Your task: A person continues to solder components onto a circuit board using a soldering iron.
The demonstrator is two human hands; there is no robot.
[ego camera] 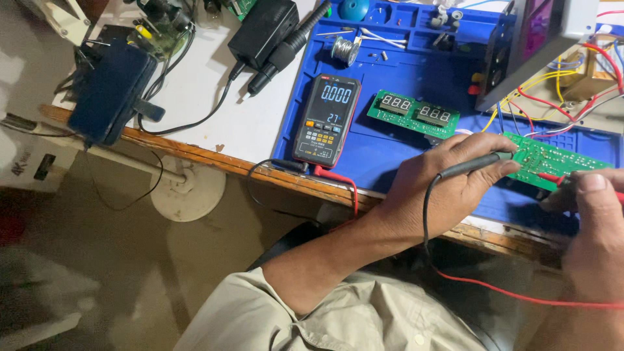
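Hands: left hand [448,185] pinches black probe [474,162], right hand [595,221] pinches red probe [552,177] on green board [552,159].

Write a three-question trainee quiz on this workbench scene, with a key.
1. True or false: the left hand holds the black probe against the green circuit board.
2. Which colour is the probe at the right hand? A) red B) yellow C) white
3. Fill in: the multimeter lies on a ____ mat.

Key: 1 true; 2 A; 3 blue.
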